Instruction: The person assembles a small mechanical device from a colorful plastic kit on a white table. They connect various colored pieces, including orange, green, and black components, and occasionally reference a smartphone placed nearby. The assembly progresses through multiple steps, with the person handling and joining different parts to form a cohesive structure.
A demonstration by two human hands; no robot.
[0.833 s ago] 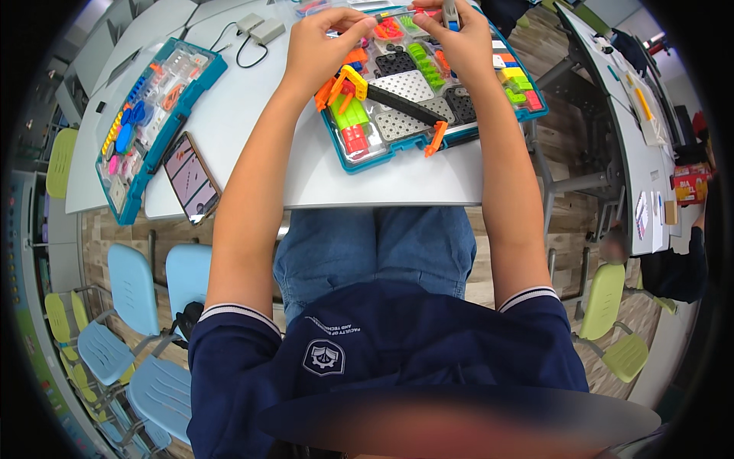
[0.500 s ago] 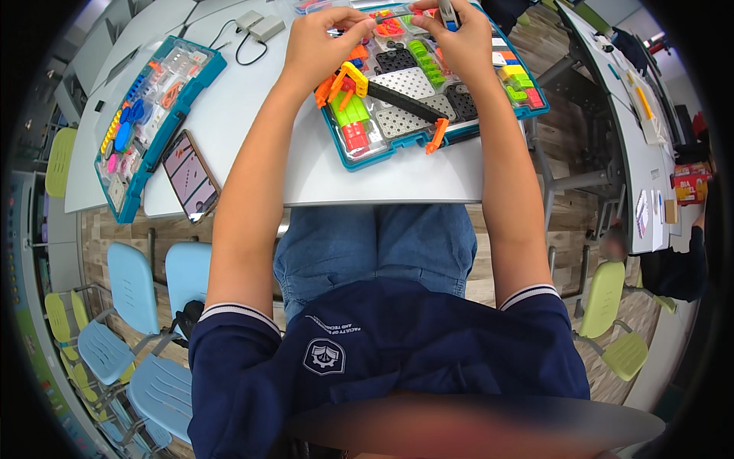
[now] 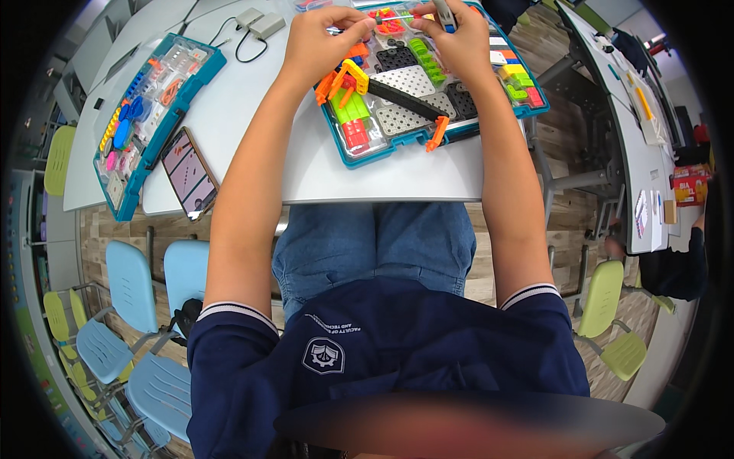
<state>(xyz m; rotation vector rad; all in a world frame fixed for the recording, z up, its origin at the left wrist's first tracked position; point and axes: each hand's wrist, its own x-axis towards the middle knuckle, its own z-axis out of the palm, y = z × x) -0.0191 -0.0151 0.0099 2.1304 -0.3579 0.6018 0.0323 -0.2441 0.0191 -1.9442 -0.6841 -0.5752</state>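
Note:
Above the far part of a teal parts case (image 3: 353,162), my left hand (image 3: 325,42) and my right hand (image 3: 461,42) face each other, both closed in a pinch. A thin, light rod (image 3: 397,17) spans the gap between their fingertips. Its left end carries a small dark piece, pinched by my left thumb and finger. A grey object with a bit of blue (image 3: 444,15) shows at my right fingers; I cannot make out its kind. Below my hands, a black beam with orange and yellow connectors (image 3: 405,101) lies slanted across the case.
Left of me, a second teal parts case (image 3: 145,172) lies on the white table (image 3: 382,182), beside a phone (image 3: 189,174). A grey adapter with a black cable (image 3: 261,27) sits farther back. Blue chairs (image 3: 131,284) stand at the left. Another person's arm (image 3: 697,222) shows far right.
The rod between my hands now lies nearly level and shows more plainly. My right hand has shifted slightly; my left hand keeps its pinch.

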